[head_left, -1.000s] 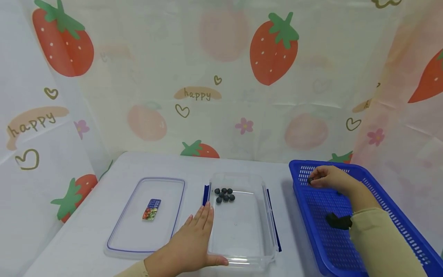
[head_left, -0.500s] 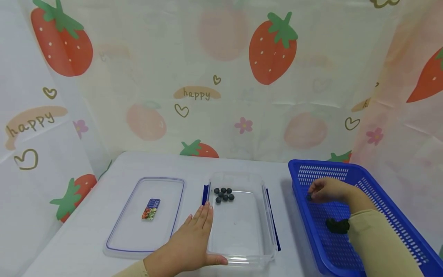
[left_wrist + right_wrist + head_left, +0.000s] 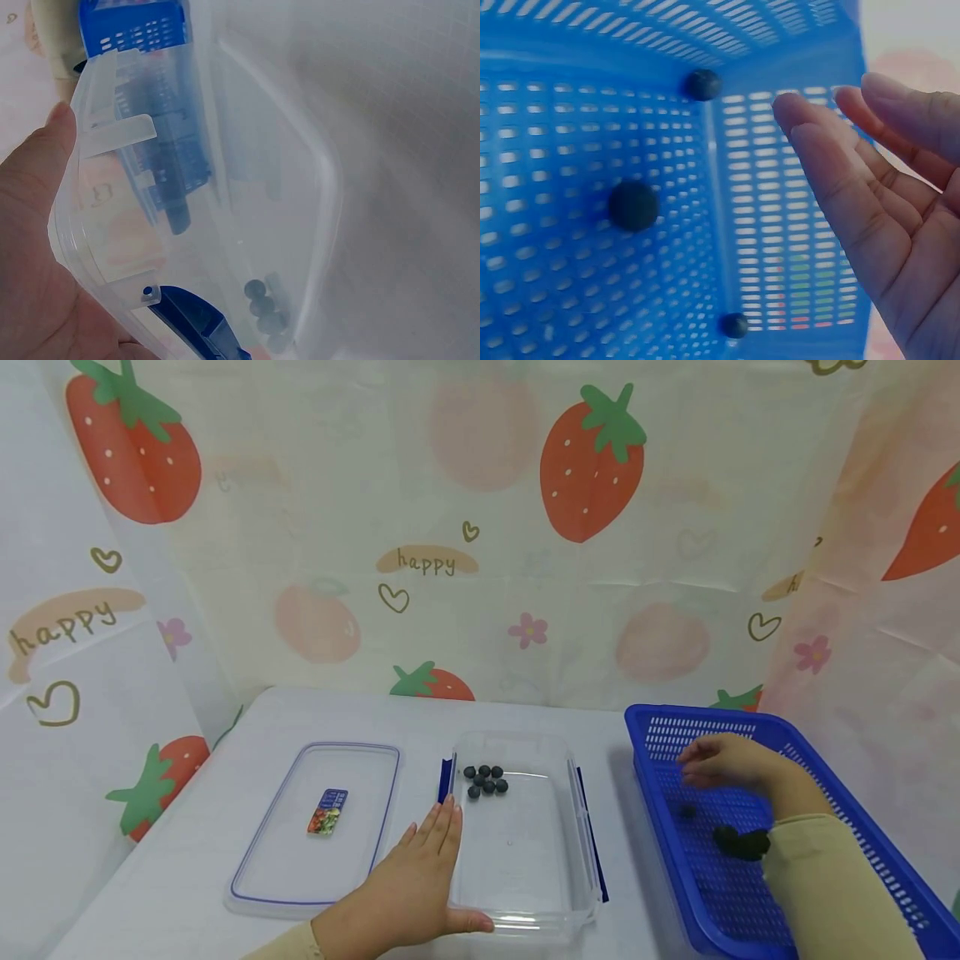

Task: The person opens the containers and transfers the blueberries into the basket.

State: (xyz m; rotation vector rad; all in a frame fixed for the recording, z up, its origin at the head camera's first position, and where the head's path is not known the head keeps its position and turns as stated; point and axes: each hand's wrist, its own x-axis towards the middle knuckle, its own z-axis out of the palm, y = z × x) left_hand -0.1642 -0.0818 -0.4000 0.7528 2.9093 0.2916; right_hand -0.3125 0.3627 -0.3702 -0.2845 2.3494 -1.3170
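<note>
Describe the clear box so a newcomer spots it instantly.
On the white table, left of the blue basket, the left hand touches a clear box. Dark blue flaps flank its long sides. Unlike the flat lid to its left, it has raised walls and holds seven small dark balls.

worktop [image 3: 360, 718]: white surface | clear lid [image 3: 288, 852]: lying flat on the worktop's left side, blue line round its edge | label [image 3: 327, 812]: on the lid, blue above, coloured picture below | backdrop [image 3: 465, 635]: creased pale sheet behind and at both sides, printed with red strawberries [image 3: 592, 468], faded fruit [image 3: 318, 624], pink flowers [image 3: 528, 631], heart outlines [image 3: 393, 598], "happy" lettering [image 3: 427, 562]
</note>
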